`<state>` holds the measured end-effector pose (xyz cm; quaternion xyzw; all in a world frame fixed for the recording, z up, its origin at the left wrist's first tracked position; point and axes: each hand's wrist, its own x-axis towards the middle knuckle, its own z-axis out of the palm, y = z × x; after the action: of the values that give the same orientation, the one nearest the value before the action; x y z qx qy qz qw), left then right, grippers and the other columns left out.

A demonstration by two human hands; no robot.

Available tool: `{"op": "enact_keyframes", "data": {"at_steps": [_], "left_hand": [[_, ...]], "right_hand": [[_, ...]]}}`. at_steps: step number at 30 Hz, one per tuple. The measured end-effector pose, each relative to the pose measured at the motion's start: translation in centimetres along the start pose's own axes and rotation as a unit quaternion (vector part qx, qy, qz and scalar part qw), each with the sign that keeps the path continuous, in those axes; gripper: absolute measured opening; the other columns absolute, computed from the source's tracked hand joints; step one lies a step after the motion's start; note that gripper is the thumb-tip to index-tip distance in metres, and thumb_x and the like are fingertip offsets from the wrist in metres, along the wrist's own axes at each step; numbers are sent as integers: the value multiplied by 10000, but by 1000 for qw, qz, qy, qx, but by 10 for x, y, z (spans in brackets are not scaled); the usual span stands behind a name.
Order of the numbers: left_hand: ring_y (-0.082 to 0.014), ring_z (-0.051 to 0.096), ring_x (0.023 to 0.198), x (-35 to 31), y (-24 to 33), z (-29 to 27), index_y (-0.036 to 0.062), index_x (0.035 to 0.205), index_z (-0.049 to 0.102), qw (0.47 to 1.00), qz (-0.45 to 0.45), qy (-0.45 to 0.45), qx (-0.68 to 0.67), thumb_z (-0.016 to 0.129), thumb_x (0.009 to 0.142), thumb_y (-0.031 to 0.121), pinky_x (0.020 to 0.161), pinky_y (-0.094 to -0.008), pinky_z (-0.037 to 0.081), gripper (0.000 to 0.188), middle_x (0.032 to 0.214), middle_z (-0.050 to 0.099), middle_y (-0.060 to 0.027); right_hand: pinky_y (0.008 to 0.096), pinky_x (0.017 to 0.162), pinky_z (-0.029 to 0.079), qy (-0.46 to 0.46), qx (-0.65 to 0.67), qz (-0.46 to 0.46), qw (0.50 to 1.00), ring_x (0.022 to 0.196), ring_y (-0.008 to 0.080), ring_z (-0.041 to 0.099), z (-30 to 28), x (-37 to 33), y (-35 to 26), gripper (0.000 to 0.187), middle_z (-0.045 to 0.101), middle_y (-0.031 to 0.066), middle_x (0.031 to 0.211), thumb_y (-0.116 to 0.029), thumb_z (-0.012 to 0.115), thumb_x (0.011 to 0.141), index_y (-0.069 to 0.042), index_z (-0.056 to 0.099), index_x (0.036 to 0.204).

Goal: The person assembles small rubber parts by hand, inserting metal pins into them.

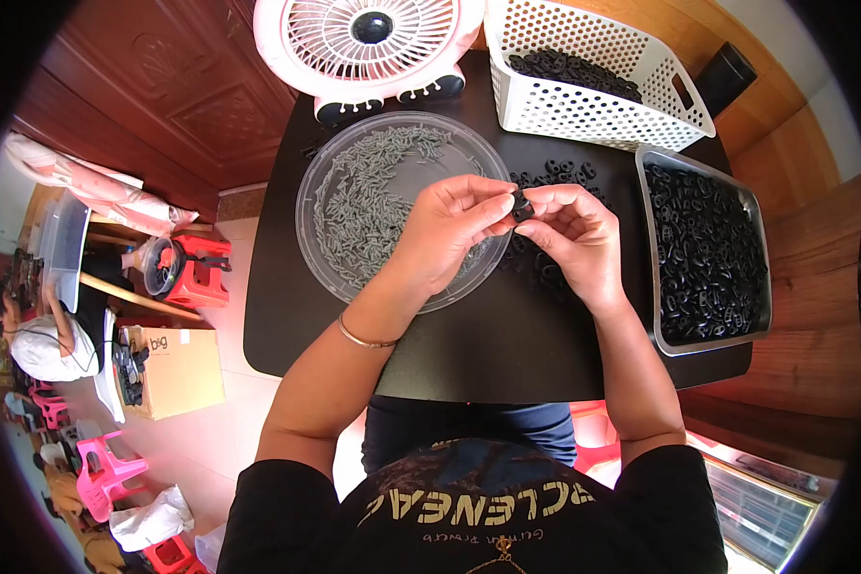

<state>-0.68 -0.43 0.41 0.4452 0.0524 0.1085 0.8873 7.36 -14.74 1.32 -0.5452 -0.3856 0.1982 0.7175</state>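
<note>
A small black plastic piece is pinched between my two hands above the table. My left hand, coming in over a round clear tub, grips its left side with thumb and fingertips. From the other side my right hand holds the same piece in a pinch. Many small grey-green parts lie in the tub. Loose black pieces are heaped on the table behind and below my hands. A metal tray to the right is filled with similar black pieces.
A pink fan stands at the back of the dark table. Beside it a white perforated basket holds more black pieces. On the left are a cardboard box, a red stool and a seated person.
</note>
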Motion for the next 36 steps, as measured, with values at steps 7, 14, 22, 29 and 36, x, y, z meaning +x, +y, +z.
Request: {"op": "enact_keyframes", "data": {"at_steps": [7, 14, 22, 29, 36], "left_hand": [[-65, 542, 671, 0, -2, -2, -2, 923, 603, 1000, -3, -1, 23, 597, 805, 67, 587, -178, 426, 136, 785, 605, -38], [-79, 531, 660, 1, 6, -5, -10, 881, 589, 998, -31, -20, 54, 597, 803, 60, 572, -183, 418, 105, 775, 593, -42], [-102, 546, 679, 0, 11, -9, 0, 800, 550, 997, -34, -41, 47, 623, 774, 22, 622, -208, 452, 81, 765, 585, -54], [-105, 558, 686, 0, 9, -10, 1, 799, 557, 998, -29, -43, 44, 627, 770, 17, 637, -212, 465, 78, 769, 591, -57], [-106, 573, 678, -1, 9, -10, 6, 793, 561, 997, -41, -50, 40, 627, 769, 16, 625, -205, 470, 71, 757, 596, -53]], "right_hand": [[232, 769, 487, 12, -18, 7, 1000, 817, 79, 553, 0, -1, 3, 294, 531, 3, 857, 100, 593, 746, -1, 554, 1020], [210, 737, 488, -4, -57, 41, 998, 771, 54, 528, -1, -1, 4, 370, 496, -20, 817, 76, 622, 732, -12, 560, 1086], [202, 716, 486, -25, -99, 32, 994, 754, 46, 524, -3, -1, 0, 339, 512, -17, 812, 74, 624, 731, -7, 582, 1058], [199, 740, 472, -22, -27, 71, 997, 763, 42, 517, -3, -1, -1, 318, 513, -24, 814, 78, 613, 740, -8, 591, 1045], [203, 672, 479, -2, -88, 55, 995, 716, 53, 529, -3, -3, 3, 291, 526, -8, 796, 40, 648, 724, -21, 612, 1006]]}}
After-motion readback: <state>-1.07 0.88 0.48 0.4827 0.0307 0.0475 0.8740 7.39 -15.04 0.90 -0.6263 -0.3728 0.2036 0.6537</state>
